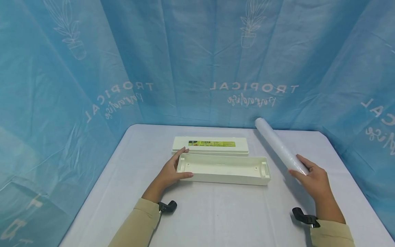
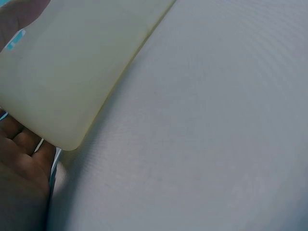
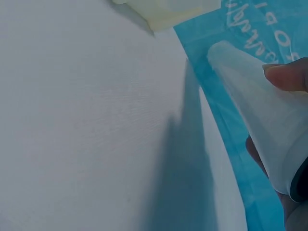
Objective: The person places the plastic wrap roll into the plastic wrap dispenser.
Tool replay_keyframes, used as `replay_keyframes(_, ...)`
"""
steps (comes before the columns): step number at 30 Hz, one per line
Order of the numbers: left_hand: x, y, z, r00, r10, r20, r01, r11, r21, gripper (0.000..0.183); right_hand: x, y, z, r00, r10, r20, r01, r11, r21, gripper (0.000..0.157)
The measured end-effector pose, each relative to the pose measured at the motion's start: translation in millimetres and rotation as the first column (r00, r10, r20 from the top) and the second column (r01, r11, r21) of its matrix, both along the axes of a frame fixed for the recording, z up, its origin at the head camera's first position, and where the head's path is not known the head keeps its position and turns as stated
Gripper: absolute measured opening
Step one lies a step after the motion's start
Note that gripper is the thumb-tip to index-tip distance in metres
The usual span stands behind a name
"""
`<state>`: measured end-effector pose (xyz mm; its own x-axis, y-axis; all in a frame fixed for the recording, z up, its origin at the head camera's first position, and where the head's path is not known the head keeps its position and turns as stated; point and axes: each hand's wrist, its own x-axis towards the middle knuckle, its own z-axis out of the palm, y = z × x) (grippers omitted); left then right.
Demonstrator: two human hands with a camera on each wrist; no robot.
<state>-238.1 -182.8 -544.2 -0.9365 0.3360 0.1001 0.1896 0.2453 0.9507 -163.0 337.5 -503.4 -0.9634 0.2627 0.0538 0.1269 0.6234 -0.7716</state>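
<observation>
My left hand (image 1: pixel 171 174) grips the left end of a long, cream-white plastic box (image 1: pixel 228 178), thumb at the front and fingers behind. The box has no lid on it, and slotted holders show at both ends inside. In the left wrist view the pale box wall (image 2: pixel 91 67) lies between thumb and fingers. On the right, my right hand (image 1: pixel 317 181) holds the near end of a roll of clear plastic wrap (image 1: pixel 279 144), tilted with its far end toward the curtain. The right wrist view shows the roll (image 3: pixel 269 122) above its shadow, its dark hollow end facing the camera.
Right behind the box lies its flat lid (image 1: pixel 216 150), with a yellow-green label (image 1: pixel 211 143). A white cloth covers the table (image 1: pixel 228 216). Blue printed curtains (image 1: pixel 191 61) hang along the back and both sides. Each wrist wears a black camera mount (image 1: pixel 168 207).
</observation>
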Motion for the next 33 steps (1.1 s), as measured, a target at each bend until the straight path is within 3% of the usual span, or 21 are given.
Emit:
replay_keyframes(13, -1.8, 0.5, -0.9, 1.0, 0.009, 0.003, -0.009, 1.0, -0.002, 0.117, -11.6, 1.0, 9.3, 1.0, 0.029, -0.012, -0.029, 0.999, -0.025, 0.085)
replay_keyframes(33, -0.4, 0.3, -1.1, 1.0, 0.021, 0.0, -0.021, 1.0, -0.015, 0.116, -13.6, -8.7, 27.8, 0.998, 0.042, -0.042, -0.043, 0.998, -0.035, 0.082)
